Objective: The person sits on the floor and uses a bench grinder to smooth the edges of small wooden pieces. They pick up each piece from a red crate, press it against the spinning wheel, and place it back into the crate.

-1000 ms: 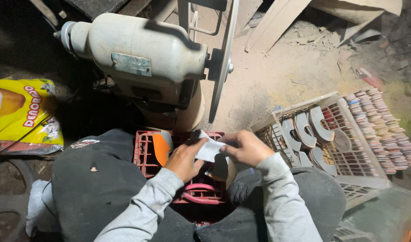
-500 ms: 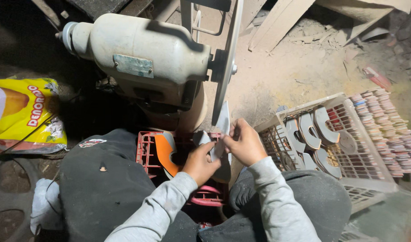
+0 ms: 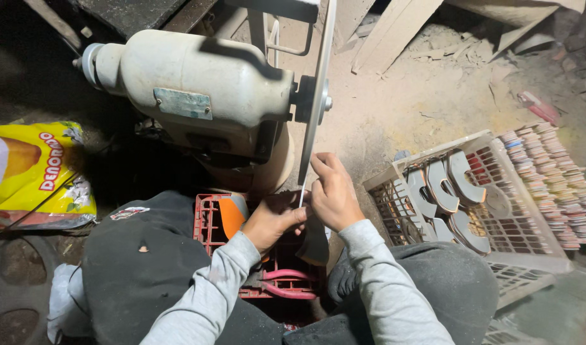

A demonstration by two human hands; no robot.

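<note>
Dust-covered dirt floor (image 3: 427, 96), motor (image 3: 197, 96), red crate (image 3: 207, 217), dim workshop

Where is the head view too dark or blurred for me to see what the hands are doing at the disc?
Head view: light falls on the motor housing and the dusty floor, so both read sharp; the left hand and right hand are lit, but the piece between them at the disc edge is shadowed and unclear; the left side is nearly black around the yellow bag; the white basket is clear.
</note>
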